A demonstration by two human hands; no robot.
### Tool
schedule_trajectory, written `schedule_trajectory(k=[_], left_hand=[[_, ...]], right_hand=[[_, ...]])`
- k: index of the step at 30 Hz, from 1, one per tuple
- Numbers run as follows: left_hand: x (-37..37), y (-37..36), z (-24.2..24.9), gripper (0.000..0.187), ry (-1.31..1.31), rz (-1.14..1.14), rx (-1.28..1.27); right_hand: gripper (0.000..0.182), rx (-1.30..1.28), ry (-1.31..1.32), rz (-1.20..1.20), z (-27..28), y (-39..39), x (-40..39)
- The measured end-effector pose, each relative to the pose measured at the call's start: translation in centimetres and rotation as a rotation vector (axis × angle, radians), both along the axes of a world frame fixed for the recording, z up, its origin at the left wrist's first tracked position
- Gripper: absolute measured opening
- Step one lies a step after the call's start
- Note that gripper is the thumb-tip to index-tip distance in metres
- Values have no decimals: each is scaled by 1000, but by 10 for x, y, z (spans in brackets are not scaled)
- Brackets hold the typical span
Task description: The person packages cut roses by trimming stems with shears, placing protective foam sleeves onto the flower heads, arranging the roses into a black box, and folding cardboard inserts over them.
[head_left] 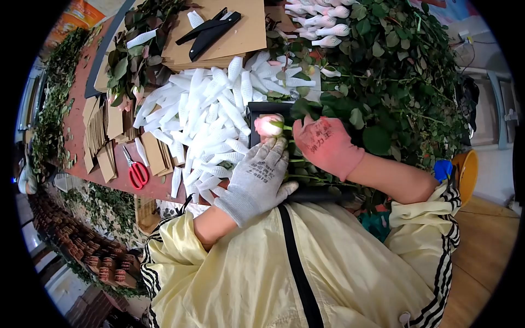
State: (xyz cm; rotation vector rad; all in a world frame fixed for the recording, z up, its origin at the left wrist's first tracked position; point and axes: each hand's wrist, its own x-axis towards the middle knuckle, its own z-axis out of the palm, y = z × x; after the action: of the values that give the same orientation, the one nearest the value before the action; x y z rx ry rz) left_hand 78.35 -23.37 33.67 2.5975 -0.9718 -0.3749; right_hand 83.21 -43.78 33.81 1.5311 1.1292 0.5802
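Observation:
A pale pink rose (269, 126) lies with its head over a black tray (255, 111). My right hand (329, 146), in a pink glove, is closed just behind the bloom around its stem; the fingertips are partly hidden. My left hand (257, 179), in a whitish glove, lies flat with fingers stretched out, its tips just below the bloom. More green stems run under and between the two hands. Left of the tray is a heap of white foam net sleeves (210, 104).
Red-handled scissors (138, 173) lie on the reddish table (101, 176) by stacked cardboard pieces (97, 134). A black stapler (215, 37) rests on cardboard sheets (249, 19). Netted roses (322, 24) lie at the back, leafy stems (404, 82) fill the right, and a yellow bucket (467, 177) stands beyond.

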Motion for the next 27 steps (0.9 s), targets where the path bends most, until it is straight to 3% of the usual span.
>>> schedule_trajectory(k=[2,4,6,7,8,10,12,14,15,16,17,20,22,23,25,26,27], left_hand=[[-2,0,-2,65,-55,8,-4],[-2,1,-4,64,-50,16,-23],[-4,1,-3,64,-45,16,-50],[-4,2,-2,63,-42,20,-50],[-2,1,-1,62,-43,16,-55],[4,2,7,62,99,-12,-50],[1,1,4,62,-14,-1,-91],[0,1,3,63,-4,-8,-66],[0,1,3,63,1,-8,-60],[0,1,4,63,7,-9,-52],[-1,1,2,63,1,-19,-65],[-1,0,-4,62,-86,-16,-49],[-1,1,-4,62,-70,-10,-48],[-1,2,-3,62,-73,-7,-46],[-1,2,-2,59,-45,-11,-108],[-2,1,-2,59,-40,-26,-100],[-1,1,-1,57,-58,-30,-129]], right_hand=[[34,651,728,-315,-15,3,-1],[35,554,746,-450,-11,8,-4],[35,661,892,-579,-9,4,-1],[35,655,870,-596,-12,-4,-1],[35,607,537,-421,-17,-15,-2],[35,507,182,-269,13,-38,-1],[35,887,395,-811,113,-46,2],[31,1249,200,-468,146,-104,6],[31,1240,12,-309,184,-133,14],[30,1429,-162,-451,215,-160,15],[29,1526,-347,-428,243,-197,18],[29,1393,-831,-382,308,-297,0],[31,1467,-770,-219,340,-294,-25],[32,1407,-560,-93,352,-262,-32],[33,1197,-498,-72,363,-228,-42],[33,1048,-634,-169,362,-227,-49],[35,1164,-356,-89,338,-194,-46]])
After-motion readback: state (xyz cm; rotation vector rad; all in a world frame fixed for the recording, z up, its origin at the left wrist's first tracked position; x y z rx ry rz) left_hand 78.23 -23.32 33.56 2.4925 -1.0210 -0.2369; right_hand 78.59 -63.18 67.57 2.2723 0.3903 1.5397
